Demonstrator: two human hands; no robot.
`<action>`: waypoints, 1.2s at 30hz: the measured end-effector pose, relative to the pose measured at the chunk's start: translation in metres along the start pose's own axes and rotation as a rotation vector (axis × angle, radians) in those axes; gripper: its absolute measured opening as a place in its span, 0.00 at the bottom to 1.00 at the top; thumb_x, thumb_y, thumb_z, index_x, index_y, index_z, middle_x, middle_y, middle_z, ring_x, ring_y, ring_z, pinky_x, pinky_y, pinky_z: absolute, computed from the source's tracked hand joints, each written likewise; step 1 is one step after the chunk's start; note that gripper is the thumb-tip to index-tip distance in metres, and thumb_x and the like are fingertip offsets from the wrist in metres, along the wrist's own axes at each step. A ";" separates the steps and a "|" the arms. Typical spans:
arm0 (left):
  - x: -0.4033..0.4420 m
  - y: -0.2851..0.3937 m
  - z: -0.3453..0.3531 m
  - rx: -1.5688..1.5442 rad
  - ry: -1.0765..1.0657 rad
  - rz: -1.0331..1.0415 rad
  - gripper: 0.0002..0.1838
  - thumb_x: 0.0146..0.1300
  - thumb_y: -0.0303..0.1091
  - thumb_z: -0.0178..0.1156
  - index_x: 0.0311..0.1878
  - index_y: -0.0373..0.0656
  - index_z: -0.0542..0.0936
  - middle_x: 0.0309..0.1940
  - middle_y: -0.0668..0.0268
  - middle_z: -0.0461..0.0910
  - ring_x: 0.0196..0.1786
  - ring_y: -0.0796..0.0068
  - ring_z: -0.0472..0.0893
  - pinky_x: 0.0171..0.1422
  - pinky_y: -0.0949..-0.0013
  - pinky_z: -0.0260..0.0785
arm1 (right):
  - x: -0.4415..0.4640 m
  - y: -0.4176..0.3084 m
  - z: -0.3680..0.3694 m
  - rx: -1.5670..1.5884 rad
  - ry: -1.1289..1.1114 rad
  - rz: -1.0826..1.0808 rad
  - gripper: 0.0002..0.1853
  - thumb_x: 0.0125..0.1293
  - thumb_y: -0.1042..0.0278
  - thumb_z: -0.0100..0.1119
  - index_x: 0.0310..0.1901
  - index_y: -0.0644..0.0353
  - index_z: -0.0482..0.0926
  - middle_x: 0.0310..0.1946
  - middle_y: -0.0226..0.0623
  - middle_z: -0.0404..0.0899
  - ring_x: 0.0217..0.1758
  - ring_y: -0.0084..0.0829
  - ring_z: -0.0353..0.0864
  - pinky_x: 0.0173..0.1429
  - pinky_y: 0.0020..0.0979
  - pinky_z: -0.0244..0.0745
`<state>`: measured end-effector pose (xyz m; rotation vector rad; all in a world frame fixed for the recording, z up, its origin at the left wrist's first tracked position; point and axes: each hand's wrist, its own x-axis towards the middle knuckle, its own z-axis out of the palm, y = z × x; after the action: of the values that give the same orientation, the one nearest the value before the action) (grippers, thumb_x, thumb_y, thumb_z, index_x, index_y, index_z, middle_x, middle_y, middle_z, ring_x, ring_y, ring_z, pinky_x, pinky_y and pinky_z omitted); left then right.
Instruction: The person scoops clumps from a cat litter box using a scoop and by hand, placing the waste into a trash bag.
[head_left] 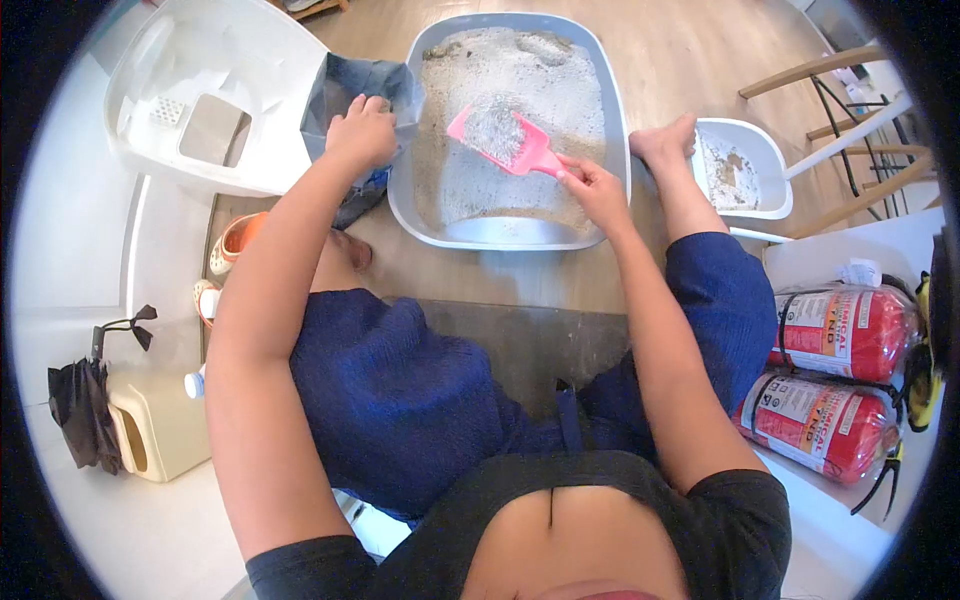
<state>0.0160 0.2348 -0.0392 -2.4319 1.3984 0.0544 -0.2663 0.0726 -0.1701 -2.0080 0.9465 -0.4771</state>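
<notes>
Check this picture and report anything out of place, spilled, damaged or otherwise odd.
Nothing looks plainly spilled or damaged. Mildly odd: what seems a white hood sits beside the litter tray, not over it, leaving the tray open. Loose grains lie in the dustpan on the floor, apparently contained.

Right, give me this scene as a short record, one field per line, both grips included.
Left grip: holding the open gray plastic bag
Right grip: holding the pink litter scoop by its handle
Scoop load: heaped pale granular litter
Beneath scoop: gray litter box, litter spread inside
Far left: white plastic cover with an opening
Right side: dustpan with litter bits; two red fire extinguishers
</notes>
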 end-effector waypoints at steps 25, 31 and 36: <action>0.003 0.003 0.001 -0.005 -0.053 0.010 0.20 0.62 0.34 0.46 0.57 0.51 0.75 0.68 0.64 0.59 0.73 0.61 0.53 0.67 0.49 0.56 | 0.029 0.017 0.031 -0.236 -0.390 -0.317 0.19 0.60 0.53 0.55 0.53 0.41 0.77 0.42 0.35 0.81 0.45 0.34 0.79 0.49 0.33 0.72; -0.001 -0.001 0.001 0.026 -0.021 0.017 0.22 0.59 0.33 0.46 0.58 0.55 0.75 0.69 0.64 0.57 0.72 0.59 0.55 0.68 0.49 0.57 | 0.033 0.005 0.012 -0.070 -0.425 0.076 0.19 0.60 0.48 0.56 0.53 0.41 0.78 0.41 0.36 0.82 0.45 0.29 0.79 0.52 0.30 0.70; 0.001 -0.001 0.004 0.004 -0.016 0.019 0.20 0.61 0.33 0.47 0.57 0.54 0.75 0.67 0.64 0.60 0.73 0.61 0.54 0.68 0.50 0.57 | 0.036 0.006 0.005 -0.122 -0.327 -0.025 0.19 0.59 0.45 0.56 0.51 0.38 0.79 0.40 0.34 0.82 0.44 0.31 0.79 0.50 0.32 0.69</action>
<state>0.0179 0.2353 -0.0431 -2.4098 1.4135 0.0757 -0.2431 0.0455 -0.1787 -2.1272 0.7628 -0.0984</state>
